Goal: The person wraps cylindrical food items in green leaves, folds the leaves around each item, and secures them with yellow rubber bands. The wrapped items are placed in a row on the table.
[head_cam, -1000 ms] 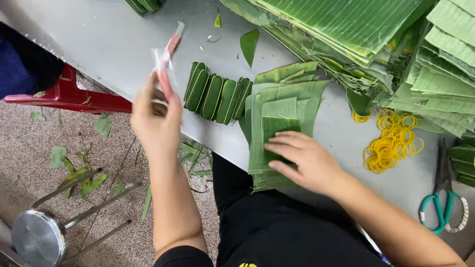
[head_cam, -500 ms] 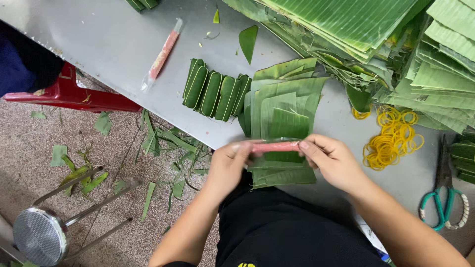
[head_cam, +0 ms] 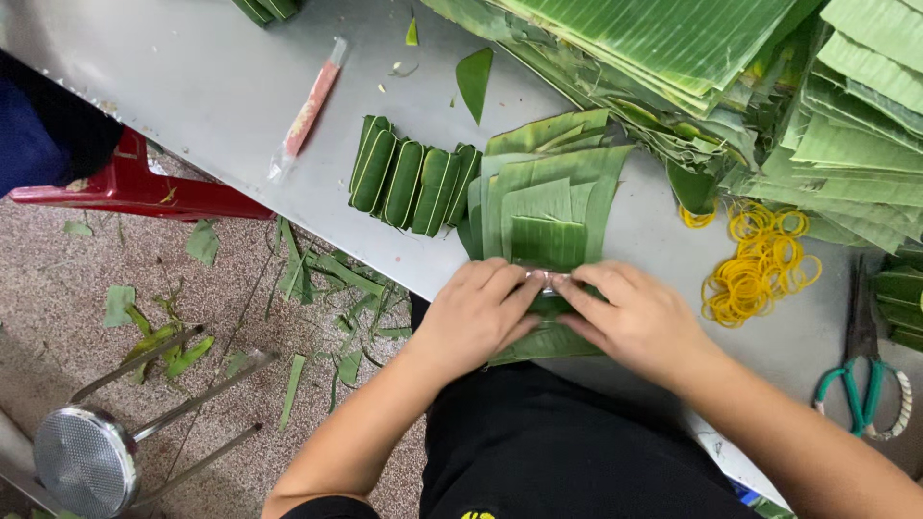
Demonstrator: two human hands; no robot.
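A stack of cut green banana-leaf pieces (head_cam: 543, 207) lies at the near edge of the grey table (head_cam: 192, 86), ribbed, squared off and layered so the smaller pieces sit on top. Both hands press down on its near end: the left hand (head_cam: 476, 317) and the right hand (head_cam: 639, 322) meet fingertip to fingertip over a small pale wrapped item (head_cam: 545, 281), which they pinch between them; most of it is hidden under the fingers.

Just left of the stack sits a row of rolled green leaf parcels (head_cam: 409, 183). Farther left lies a long pink stick in clear wrap (head_cam: 308, 108). To the right are a heap of yellow rubber bands (head_cam: 760, 264) and green-handled scissors (head_cam: 860, 370). Large banana leaves (head_cam: 673, 48) pile along the far side.

Below the table, the speckled floor (head_cam: 58, 279) carries leaf scraps, a red plastic stool (head_cam: 135, 187) and a metal stool (head_cam: 87, 457).
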